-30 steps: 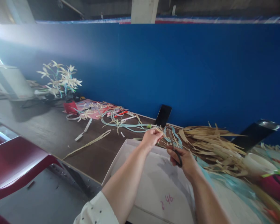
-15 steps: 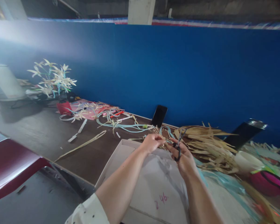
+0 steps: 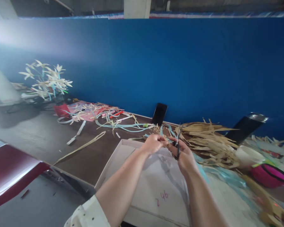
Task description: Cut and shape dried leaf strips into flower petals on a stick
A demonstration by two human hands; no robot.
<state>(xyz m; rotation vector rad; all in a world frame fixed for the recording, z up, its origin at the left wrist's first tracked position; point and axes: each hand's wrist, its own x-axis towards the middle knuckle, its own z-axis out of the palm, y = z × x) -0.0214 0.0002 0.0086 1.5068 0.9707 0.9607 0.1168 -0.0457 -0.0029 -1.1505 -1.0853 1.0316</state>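
My left hand (image 3: 153, 143) is closed in a pinch on a thin dried straw strip (image 3: 161, 132) over the far edge of a white cardboard box lid (image 3: 142, 186). My right hand (image 3: 183, 154) is closed on black-handled scissors (image 3: 177, 145), their blades pointing up and away. The two hands nearly touch, held just above the box lid. A heap of dried straw leaves (image 3: 208, 140) lies just beyond and to the right of my right hand.
Blue cords and strips (image 3: 119, 124) sprawl across the brown table (image 3: 49, 135). A straw flower bouquet in a red pot (image 3: 47, 83) stands far left. A phone (image 3: 159, 114) leans on the blue wall. A white cup (image 3: 247, 156), pink bowl (image 3: 269, 175) and red chair (image 3: 9, 171) are nearby.
My hands have come together, the right hand bringing the scissors toward the left hand's strip. The view has shifted slightly to the right.
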